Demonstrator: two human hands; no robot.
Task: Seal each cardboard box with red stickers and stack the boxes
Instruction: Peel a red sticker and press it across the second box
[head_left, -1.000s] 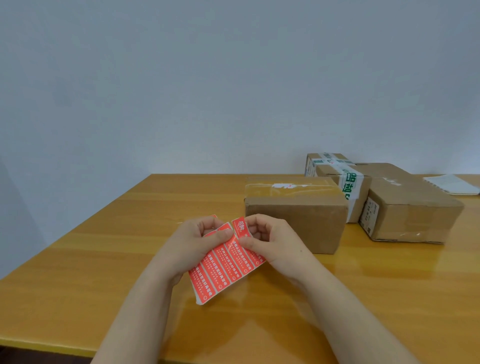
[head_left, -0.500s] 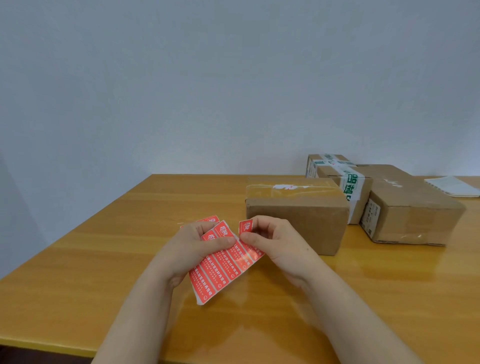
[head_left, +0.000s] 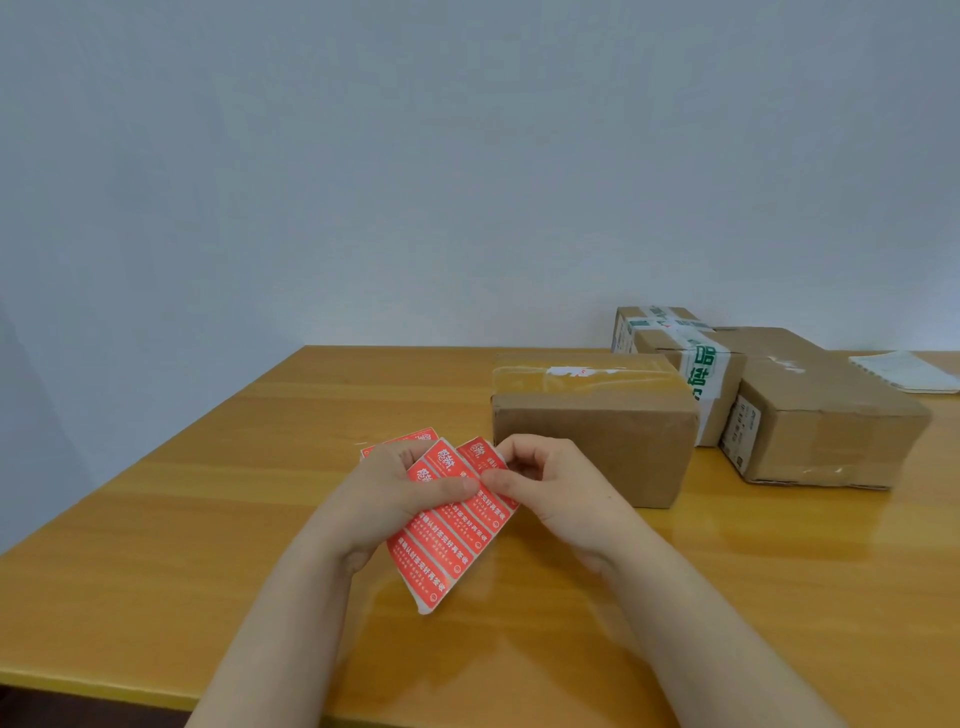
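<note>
Left hand (head_left: 387, 499) grips sheet (head_left: 447, 540); right hand (head_left: 550, 486) pinches sticker (head_left: 480, 451) corner. Peel slowly, keep sticker flat.

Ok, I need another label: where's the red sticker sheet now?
In the head view, the red sticker sheet is held centre-frame by the left hand and right hand, just in front of the nearest cardboard box.
</note>
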